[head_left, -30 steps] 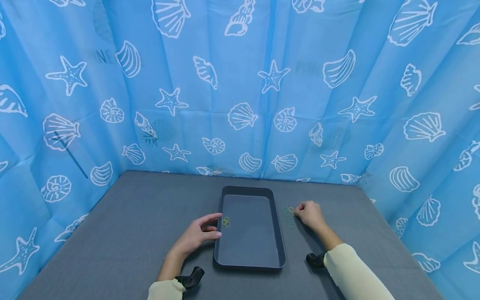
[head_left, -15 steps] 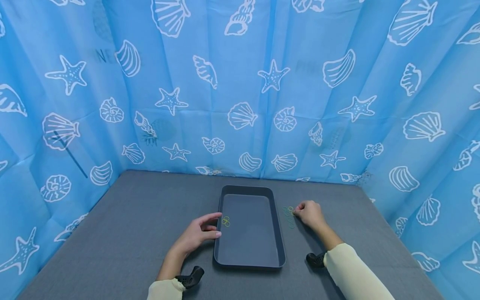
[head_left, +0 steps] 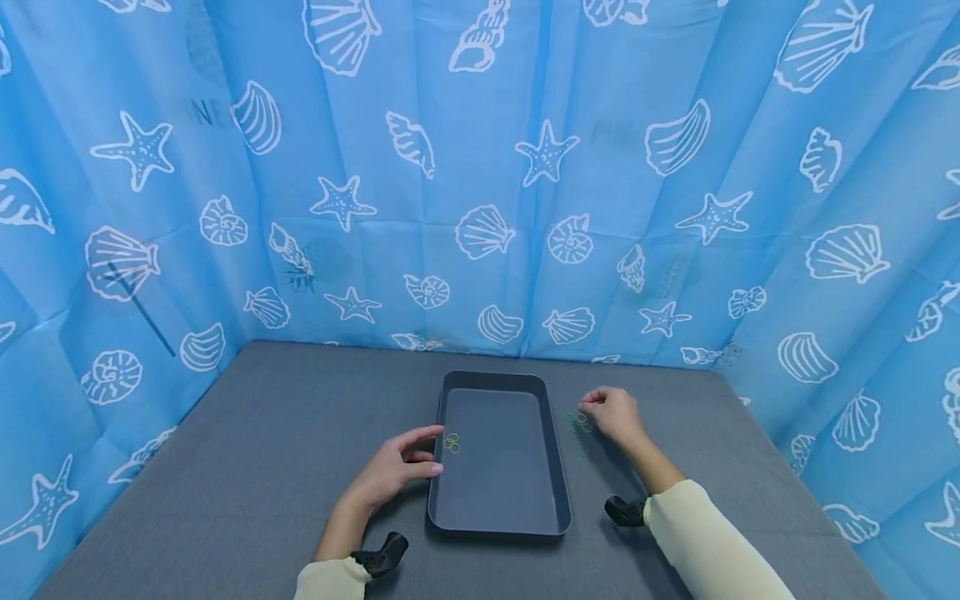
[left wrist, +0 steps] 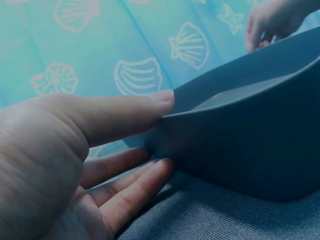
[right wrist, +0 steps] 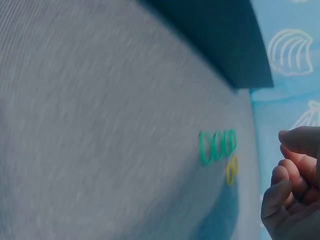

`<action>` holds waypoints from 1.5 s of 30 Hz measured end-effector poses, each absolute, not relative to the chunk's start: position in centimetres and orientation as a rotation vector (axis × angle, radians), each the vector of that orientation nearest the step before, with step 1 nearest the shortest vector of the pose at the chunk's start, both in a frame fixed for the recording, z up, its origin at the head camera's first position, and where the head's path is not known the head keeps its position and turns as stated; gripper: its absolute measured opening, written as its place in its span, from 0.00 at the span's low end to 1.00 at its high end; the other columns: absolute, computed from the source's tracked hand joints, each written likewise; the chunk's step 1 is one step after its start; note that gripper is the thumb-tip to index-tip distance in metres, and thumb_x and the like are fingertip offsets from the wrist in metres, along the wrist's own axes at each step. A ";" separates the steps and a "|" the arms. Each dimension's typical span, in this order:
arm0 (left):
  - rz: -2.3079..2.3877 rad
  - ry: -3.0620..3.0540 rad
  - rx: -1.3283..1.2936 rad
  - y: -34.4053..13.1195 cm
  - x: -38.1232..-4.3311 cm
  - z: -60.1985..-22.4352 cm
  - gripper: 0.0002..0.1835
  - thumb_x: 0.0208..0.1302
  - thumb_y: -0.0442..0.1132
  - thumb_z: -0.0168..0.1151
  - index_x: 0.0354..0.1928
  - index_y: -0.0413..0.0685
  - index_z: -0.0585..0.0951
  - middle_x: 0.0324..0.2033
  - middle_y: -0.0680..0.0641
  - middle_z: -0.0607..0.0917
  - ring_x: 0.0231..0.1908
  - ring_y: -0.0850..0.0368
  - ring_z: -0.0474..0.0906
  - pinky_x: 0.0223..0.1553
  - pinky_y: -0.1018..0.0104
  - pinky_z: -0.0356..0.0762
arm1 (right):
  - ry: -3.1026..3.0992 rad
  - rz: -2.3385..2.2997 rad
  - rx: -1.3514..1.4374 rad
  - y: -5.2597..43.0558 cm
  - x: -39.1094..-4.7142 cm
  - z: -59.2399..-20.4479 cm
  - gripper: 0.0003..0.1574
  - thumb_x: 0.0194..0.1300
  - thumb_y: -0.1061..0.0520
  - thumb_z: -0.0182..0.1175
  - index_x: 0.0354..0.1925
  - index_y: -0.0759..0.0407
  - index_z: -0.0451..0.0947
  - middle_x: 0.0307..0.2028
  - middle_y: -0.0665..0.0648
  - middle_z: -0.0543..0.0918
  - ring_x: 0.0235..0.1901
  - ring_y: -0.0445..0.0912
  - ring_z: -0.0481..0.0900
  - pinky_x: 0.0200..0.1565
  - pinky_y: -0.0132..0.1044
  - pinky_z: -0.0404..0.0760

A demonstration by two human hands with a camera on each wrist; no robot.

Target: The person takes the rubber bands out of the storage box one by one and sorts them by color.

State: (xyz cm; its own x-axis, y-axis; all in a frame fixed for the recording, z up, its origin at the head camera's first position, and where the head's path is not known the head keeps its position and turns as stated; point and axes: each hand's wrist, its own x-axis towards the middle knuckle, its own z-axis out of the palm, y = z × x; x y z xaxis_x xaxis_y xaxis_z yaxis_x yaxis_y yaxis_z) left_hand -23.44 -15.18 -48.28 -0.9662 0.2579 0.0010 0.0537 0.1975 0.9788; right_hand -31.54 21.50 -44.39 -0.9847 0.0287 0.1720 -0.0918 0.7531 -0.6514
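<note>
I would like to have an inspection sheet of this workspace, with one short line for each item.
Surface: grey table, fabric covering.
Job's things: dark tray; small yellow rings inside, by its left wall; green rings and other yellow rings on the table, right of the tray.
Clutter: nothing seen.
Hands: left hand touches the tray's left side; right hand is near the rings outside, fingers bent, grasp unclear.
Cables: nothing seen.
Surroundings: blue curtain with white shells and starfish printed.

left sleeve (head_left: 330, 582): pale cream-yellow cloth is worn, slightly gathered at its end.
right sleeve (head_left: 716, 550): the same pale, plain cloth is worn.
left wrist device (head_left: 387, 556): black, bent in shape.
right wrist device (head_left: 627, 511): black too, speckled with marks too small to be read.
left hand (head_left: 396, 467) and right hand (head_left: 612, 414): left bare.
</note>
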 end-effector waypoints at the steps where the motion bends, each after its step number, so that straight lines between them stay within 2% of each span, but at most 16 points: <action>1: 1.867 2.301 0.299 -15.2 -23.4 -48.3 0.31 0.60 0.39 0.70 0.66 0.47 0.73 0.62 0.37 0.72 0.51 0.47 0.74 0.50 0.51 0.75 | -2.775 1.058 0.050 21.2 -31.5 -44.1 0.06 0.63 0.62 0.64 0.33 0.67 0.81 0.29 0.58 0.82 0.28 0.49 0.75 0.29 0.40 0.72; 10: 1.846 2.296 0.319 -15.3 -23.5 -48.5 0.32 0.61 0.41 0.69 0.67 0.48 0.72 0.63 0.37 0.71 0.51 0.46 0.74 0.50 0.51 0.75 | -2.741 1.141 0.057 18.5 -31.8 -42.7 0.07 0.64 0.61 0.63 0.34 0.66 0.81 0.29 0.57 0.81 0.26 0.47 0.74 0.28 0.39 0.72; 20: 1.859 2.289 0.320 -15.4 -23.5 -48.5 0.31 0.61 0.40 0.69 0.67 0.48 0.72 0.63 0.37 0.71 0.51 0.46 0.74 0.51 0.50 0.75 | -2.685 1.264 0.121 15.2 -31.8 -42.1 0.04 0.61 0.63 0.65 0.31 0.64 0.81 0.25 0.55 0.80 0.23 0.46 0.74 0.25 0.37 0.73; 27: 1.867 2.283 0.300 -15.3 -23.5 -48.5 0.31 0.60 0.40 0.70 0.66 0.49 0.73 0.63 0.38 0.71 0.51 0.47 0.74 0.51 0.51 0.75 | -2.725 1.345 0.130 13.4 -32.2 -42.3 0.05 0.62 0.61 0.65 0.33 0.64 0.81 0.26 0.59 0.81 0.19 0.43 0.73 0.23 0.36 0.76; 34: 1.871 2.285 0.286 -15.2 -23.4 -48.3 0.31 0.60 0.39 0.70 0.66 0.48 0.73 0.62 0.37 0.72 0.52 0.46 0.74 0.51 0.50 0.75 | -2.774 1.414 0.205 11.9 -32.2 -42.6 0.05 0.62 0.61 0.66 0.33 0.62 0.81 0.25 0.54 0.80 0.20 0.44 0.74 0.24 0.37 0.78; 45: 1.844 2.294 0.280 -15.4 -23.6 -48.4 0.32 0.60 0.41 0.70 0.66 0.50 0.73 0.62 0.38 0.72 0.51 0.47 0.74 0.51 0.50 0.75 | -2.837 1.527 0.479 9.6 -32.4 -43.9 0.03 0.64 0.63 0.64 0.36 0.64 0.80 0.29 0.62 0.82 0.22 0.45 0.77 0.25 0.38 0.79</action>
State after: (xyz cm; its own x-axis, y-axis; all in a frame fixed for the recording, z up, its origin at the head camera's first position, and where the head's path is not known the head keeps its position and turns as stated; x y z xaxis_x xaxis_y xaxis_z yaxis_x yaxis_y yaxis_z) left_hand -23.63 -15.35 -48.40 -0.9650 0.2609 -0.0258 0.0310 0.2110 0.9770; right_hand -32.43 9.58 -43.89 -0.9502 -0.3093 0.0374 -0.2016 0.5189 -0.8307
